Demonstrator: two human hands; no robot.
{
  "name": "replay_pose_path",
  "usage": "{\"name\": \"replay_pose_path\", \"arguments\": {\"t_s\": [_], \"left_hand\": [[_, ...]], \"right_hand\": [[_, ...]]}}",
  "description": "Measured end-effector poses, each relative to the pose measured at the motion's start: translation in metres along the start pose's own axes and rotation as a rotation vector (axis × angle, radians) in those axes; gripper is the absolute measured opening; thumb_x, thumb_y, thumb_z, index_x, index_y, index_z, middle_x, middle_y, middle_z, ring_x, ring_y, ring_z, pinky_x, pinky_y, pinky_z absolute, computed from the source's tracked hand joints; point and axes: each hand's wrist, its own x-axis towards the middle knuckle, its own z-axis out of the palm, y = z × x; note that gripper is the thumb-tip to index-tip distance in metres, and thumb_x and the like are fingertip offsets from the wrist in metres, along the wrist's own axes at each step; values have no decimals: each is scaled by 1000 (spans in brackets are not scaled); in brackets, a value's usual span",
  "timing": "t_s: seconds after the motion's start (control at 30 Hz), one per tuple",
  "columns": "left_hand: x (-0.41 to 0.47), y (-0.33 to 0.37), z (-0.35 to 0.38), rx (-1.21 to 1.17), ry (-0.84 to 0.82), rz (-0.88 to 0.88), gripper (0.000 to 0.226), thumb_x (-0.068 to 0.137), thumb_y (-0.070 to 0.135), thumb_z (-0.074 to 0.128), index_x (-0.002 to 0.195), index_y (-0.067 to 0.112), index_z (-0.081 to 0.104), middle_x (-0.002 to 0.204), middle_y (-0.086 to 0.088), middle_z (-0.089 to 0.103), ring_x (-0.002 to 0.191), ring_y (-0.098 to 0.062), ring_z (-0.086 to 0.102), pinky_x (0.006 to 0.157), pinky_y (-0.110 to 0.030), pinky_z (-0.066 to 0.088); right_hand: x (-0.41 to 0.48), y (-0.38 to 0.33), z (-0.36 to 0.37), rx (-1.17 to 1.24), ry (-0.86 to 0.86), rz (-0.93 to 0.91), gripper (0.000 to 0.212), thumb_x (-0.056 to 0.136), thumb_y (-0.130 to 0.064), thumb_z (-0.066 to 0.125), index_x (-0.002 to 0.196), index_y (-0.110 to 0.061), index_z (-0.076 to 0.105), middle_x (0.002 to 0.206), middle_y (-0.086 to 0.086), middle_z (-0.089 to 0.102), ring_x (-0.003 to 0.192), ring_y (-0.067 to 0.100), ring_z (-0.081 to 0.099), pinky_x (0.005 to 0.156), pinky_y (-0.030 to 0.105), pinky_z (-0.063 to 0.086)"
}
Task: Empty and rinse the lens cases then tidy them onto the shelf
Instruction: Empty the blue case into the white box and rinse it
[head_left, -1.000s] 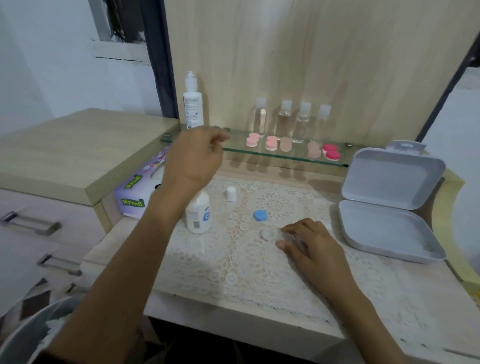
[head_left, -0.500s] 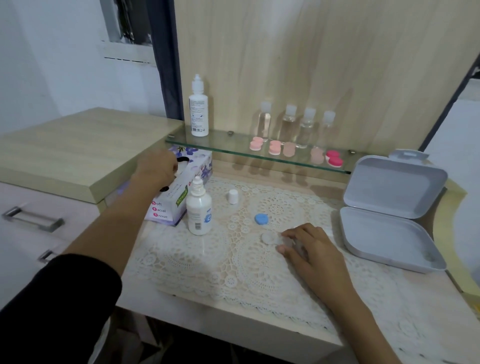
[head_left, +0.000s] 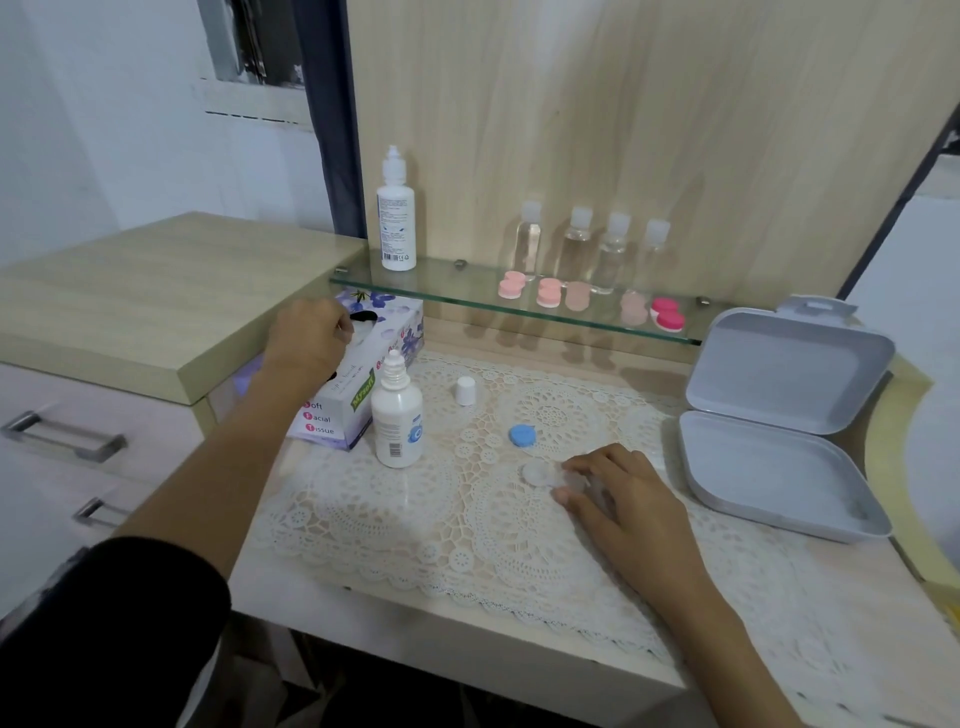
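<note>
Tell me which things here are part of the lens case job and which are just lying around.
In the job: clear lens case held by the right hand, blue cap, open solution bottle, its white cap, pink lens cases, glass shelf, tissue box at the left hand.
Lying about: open grey box, four clear bottles, tall white bottle, lace mat.

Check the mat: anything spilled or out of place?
No spill visible. The small bottle stands uncapped, its white cap apart on the lace mat; a blue lid lies loose beside the clear lens case.
</note>
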Motion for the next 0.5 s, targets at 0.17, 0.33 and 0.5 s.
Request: {"name": "replay_pose_path", "arguments": {"t_s": [0.17, 0.33, 0.5], "left_hand": [[-3, 1, -4, -102, 114, -50, 19, 91, 3, 52, 97, 6, 70, 93, -20, 68, 88, -37, 62, 79, -40, 47], [-6, 4, -5, -76, 189, -20, 17, 90, -4, 51, 104, -5, 60, 104, -28, 56, 93, -44, 54, 74, -48, 41], [-14, 8, -9, -156, 325, -5, 14, 96, 2, 38, 104, 1, 50, 103, -22, 56, 88, -41, 52, 69, -44, 36]], "right_hand": [[0, 1, 1, -3, 2, 3, 25, 89, -41, 61, 108, -25, 65, 102, -20, 55, 97, 2, 49, 75, 19, 41], [1, 1, 1, -9, 1, 1, 26, 89, -41, 60, 109, -25, 65, 102, -19, 55, 97, 3, 49, 75, 18, 41], [1, 2, 1, -4, -5, 4, 26, 89, -42, 60, 109, -25, 64, 102, -20, 55, 98, 2, 48, 75, 17, 39]]}}
